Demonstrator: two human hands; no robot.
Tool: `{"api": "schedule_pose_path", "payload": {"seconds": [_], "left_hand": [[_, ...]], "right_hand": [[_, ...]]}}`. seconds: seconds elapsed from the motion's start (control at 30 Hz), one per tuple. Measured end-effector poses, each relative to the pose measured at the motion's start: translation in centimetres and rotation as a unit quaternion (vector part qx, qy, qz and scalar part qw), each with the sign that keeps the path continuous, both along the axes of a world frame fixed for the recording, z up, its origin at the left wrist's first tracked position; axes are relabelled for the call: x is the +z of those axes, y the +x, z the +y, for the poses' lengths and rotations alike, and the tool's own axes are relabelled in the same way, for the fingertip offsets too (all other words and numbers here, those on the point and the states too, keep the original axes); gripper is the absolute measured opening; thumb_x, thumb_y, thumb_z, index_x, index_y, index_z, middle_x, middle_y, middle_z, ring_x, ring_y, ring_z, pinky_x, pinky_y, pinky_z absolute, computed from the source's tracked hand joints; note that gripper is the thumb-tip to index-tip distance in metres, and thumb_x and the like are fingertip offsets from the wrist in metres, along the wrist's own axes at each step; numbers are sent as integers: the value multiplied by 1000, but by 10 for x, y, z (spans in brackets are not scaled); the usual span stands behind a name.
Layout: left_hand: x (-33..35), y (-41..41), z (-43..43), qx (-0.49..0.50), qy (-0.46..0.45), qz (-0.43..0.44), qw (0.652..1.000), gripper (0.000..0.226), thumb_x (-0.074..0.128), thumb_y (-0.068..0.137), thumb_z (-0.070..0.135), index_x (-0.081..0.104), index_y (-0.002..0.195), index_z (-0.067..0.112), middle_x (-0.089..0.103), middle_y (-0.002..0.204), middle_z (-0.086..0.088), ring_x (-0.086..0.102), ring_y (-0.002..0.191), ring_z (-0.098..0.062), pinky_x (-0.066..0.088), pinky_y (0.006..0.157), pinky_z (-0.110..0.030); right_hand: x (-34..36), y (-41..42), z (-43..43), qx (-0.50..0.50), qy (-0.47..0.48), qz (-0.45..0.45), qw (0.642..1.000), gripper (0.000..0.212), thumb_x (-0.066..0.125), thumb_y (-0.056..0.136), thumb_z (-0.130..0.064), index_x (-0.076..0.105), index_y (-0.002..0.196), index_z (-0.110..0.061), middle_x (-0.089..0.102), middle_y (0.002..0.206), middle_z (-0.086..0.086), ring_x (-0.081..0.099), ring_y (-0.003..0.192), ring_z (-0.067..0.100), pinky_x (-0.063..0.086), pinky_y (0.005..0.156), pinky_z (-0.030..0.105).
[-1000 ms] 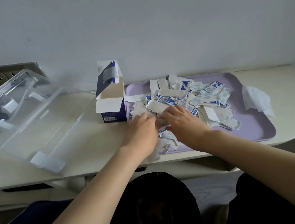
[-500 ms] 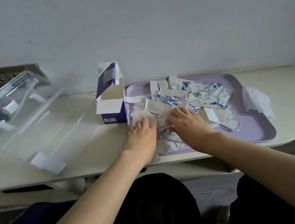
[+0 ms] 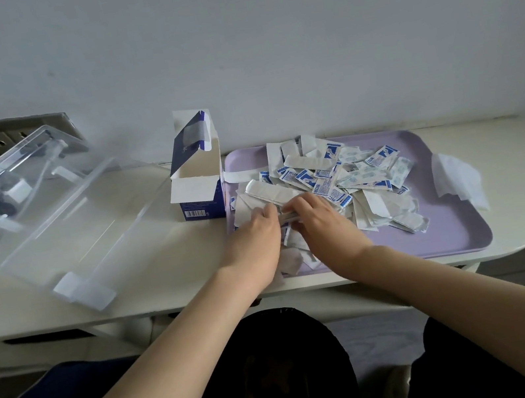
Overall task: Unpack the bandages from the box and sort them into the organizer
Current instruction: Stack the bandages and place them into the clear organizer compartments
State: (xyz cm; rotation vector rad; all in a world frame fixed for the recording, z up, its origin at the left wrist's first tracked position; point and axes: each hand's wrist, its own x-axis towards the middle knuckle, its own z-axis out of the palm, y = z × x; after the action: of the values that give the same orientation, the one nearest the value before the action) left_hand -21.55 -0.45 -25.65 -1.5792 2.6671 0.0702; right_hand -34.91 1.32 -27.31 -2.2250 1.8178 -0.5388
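Note:
A heap of wrapped bandages (image 3: 326,174), white and blue-printed, lies on a purple tray (image 3: 447,234). My left hand (image 3: 254,240) and my right hand (image 3: 322,223) meet at the heap's near left side. Their curled fingers hold a small bundle of bandages (image 3: 288,218) between them. The open blue and white box (image 3: 199,192) stands upright just left of the tray, its flap up. The clear plastic organizer (image 3: 48,217) lies open on the left half of the table, its lid tilted back.
A crumpled white tissue (image 3: 458,181) rests at the tray's right edge. A wall socket plate (image 3: 1,138) sits behind the organizer. The white table (image 3: 168,270) ends in a rounded right edge. My knees are below its front edge.
Both hands have shifted slightly within the heap and drawn closer together around the small bundle. The box, organizer and tray have not moved.

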Motion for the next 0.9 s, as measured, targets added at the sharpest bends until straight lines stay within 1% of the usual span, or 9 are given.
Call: {"api": "schedule_pose_path", "payload": {"seconds": [0.1,0.17,0.23,0.37,0.43,0.53,0.7,0.8,0.9], "left_hand": [[7,0,0,20,12,37,999,30,39,91,-4,34,118,6,56,100,-6,63,91,-26,38,60,-29],[10,2,0,19,33,73,997,29,37,91,-6,33,117,6,50,88,-4,63,85,-28,40,62,-32],[9,3,-1,15,57,110,992,27,36,91,-7,33,114,6,43,87,-3,59,80,-30,38,61,-34],[5,4,0,11,96,178,979,24,36,89,-9,33,106,8,42,94,-8,53,79,-32,38,61,-41],[4,6,-3,4,85,179,980,24,36,90,-8,33,102,12,40,83,-2,46,67,-26,34,56,-36],[3,10,-7,-9,101,187,977,25,36,91,-6,32,96,18,42,76,0,47,64,-23,35,55,-37],[0,9,-6,-2,126,220,967,19,37,93,-4,36,102,13,45,88,-6,51,81,-28,46,69,-44],[7,10,-2,11,120,214,969,21,38,93,-2,36,111,7,46,102,-12,52,94,-32,45,79,-47],[17,13,3,13,80,154,985,21,37,93,-3,37,108,11,42,94,-5,50,81,-29,39,63,-36]], "right_hand": [[4,-1,-5,-37,5,-65,997,20,53,92,-9,55,112,-6,55,114,10,54,103,29,41,88,33],[9,0,-8,-54,24,-154,986,18,55,90,-5,57,108,-5,59,110,8,57,99,25,41,84,23],[15,0,-9,-57,47,-227,971,21,53,89,2,58,108,-4,60,105,4,58,99,18,39,78,10],[26,0,-9,-27,94,-310,946,34,39,88,16,51,116,0,55,102,-3,54,87,-14,36,76,-3],[29,-1,-10,-19,82,-300,950,34,38,91,14,49,119,-1,54,106,-3,53,96,-7,38,83,0],[30,-10,-15,-32,43,-294,954,27,40,94,7,51,117,-3,56,107,-2,53,104,9,43,96,18],[28,-4,-7,3,12,-230,973,36,37,90,14,49,120,-1,55,113,2,50,105,10,34,88,2],[25,-1,-4,36,-36,-107,993,43,39,89,12,44,128,-5,49,124,10,51,108,21,39,87,19],[26,-5,-5,27,-37,51,998,45,41,91,7,39,132,-11,44,123,9,51,101,26,34,70,25]]}}
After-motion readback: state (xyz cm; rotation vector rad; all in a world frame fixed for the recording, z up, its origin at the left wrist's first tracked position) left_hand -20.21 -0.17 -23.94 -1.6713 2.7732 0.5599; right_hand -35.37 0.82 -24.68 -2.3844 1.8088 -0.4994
